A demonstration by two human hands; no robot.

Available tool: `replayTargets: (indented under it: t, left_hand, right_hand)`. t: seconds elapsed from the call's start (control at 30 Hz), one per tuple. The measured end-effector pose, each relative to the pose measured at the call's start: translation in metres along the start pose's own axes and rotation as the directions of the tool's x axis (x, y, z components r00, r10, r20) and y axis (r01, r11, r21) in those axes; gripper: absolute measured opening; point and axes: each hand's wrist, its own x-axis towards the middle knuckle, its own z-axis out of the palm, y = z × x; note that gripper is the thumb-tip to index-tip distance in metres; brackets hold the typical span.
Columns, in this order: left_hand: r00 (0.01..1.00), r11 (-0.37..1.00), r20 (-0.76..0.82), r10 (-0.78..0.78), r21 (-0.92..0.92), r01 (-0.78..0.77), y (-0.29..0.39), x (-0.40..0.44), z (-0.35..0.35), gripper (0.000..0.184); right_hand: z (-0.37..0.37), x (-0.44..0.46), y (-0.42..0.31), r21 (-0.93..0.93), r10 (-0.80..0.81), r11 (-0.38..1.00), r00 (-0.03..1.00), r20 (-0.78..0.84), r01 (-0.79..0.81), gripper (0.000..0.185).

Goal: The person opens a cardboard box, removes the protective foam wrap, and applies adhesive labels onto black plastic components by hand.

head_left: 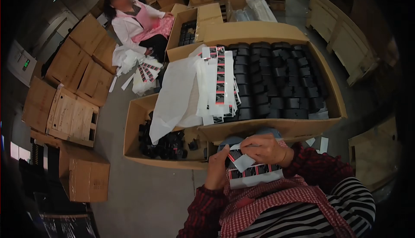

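A strip of black-and-red stickers (256,176) on white backing lies across my lap. My left hand (217,169) is closed on its left end, thumb uppermost. Above the strip, my right hand (264,148) is closed in a pinch at its upper edge. A pale paper flap (244,163) hangs below the right fingers, folded over part of the printed row. The fingertips hide where the flap joins the strip. In front of me, more sticker sheets (220,82) lie on a large cardboard box (268,128) packed with rows of black plastic parts (276,80).
White liner sheets (175,95) drape over a lower carton (173,163) holding loose black parts (162,141). A co-worker (138,24) sits at the far left beside sticker strips (147,71). Cartons (88,177) stand left; a wooden crate (341,35) stands right.
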Motion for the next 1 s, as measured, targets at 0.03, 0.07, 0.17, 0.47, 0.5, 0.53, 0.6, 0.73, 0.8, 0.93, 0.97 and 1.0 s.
replayTargets:
  t: [0.03,0.07,0.17,0.47,0.5,0.53,0.6,0.73,0.8,0.93,0.97,1.0]
  left_hand:
    - [1.000,0.999,0.018,0.015,-0.036,-0.014,0.001,-0.003,-0.001,0.027]
    - [1.000,0.999,-0.017,0.005,-0.051,-0.006,-0.002,-0.005,-0.006,0.027]
    - [0.998,0.999,0.043,0.041,0.007,-0.041,-0.012,0.001,-0.021,0.024]
    - [0.821,0.993,-0.570,0.038,-0.073,-0.096,-0.030,0.036,-0.120,0.032]
    - [0.758,0.990,-0.649,0.070,-0.050,-0.134,-0.032,0.046,-0.146,0.035]
    - [0.686,0.985,-0.721,0.101,-0.024,-0.170,-0.031,0.054,-0.171,0.037]
    - [0.572,0.979,-0.801,0.179,0.087,-0.185,-0.017,0.063,-0.203,0.040]
    - [0.484,0.943,-0.811,0.328,0.246,-0.226,0.009,0.089,-0.249,0.042]
    - [0.453,0.944,-0.832,0.320,0.320,-0.079,0.027,0.096,-0.248,0.046]
    - [0.596,0.927,-0.733,0.328,0.372,-0.052,0.019,0.120,-0.284,0.029]
    - [0.604,0.926,-0.728,0.326,0.374,-0.048,0.016,0.115,-0.272,0.029]
    - [0.533,0.859,-0.697,0.481,0.497,-0.125,0.015,0.101,-0.249,0.024]
  right_hand:
    - [0.002,-0.002,-0.003,0.019,0.004,1.000,1.000,0.022,-0.005,0.013]
    - [0.004,-0.003,-0.007,0.054,0.008,0.998,0.999,0.041,-0.011,0.013]
    - [0.010,0.001,-0.009,0.039,-0.073,0.997,0.997,0.001,0.073,0.013]
    - [0.006,0.001,-0.031,0.245,0.120,0.963,0.993,-0.015,-0.113,0.013]
    - [0.002,-0.001,-0.032,0.296,0.211,0.934,0.977,-0.011,-0.198,0.012]
    - [-0.002,-0.004,-0.031,0.347,0.299,0.895,0.954,-0.002,-0.280,0.011]
    - [-0.005,-0.014,-0.028,0.342,0.336,0.885,0.942,0.001,-0.316,0.011]
    - [-0.016,-0.030,-0.024,0.316,0.432,0.850,0.901,0.043,-0.422,0.017]
    - [-0.019,-0.036,-0.022,0.331,0.455,0.830,0.888,0.063,-0.448,0.020]
    - [-0.025,-0.043,-0.022,0.396,0.544,0.740,0.830,0.123,-0.544,0.026]
    - [-0.027,-0.045,-0.022,0.392,0.552,0.738,0.825,0.117,-0.549,0.026]
    - [-0.028,-0.046,-0.022,0.421,0.617,0.673,0.775,0.137,-0.609,0.025]
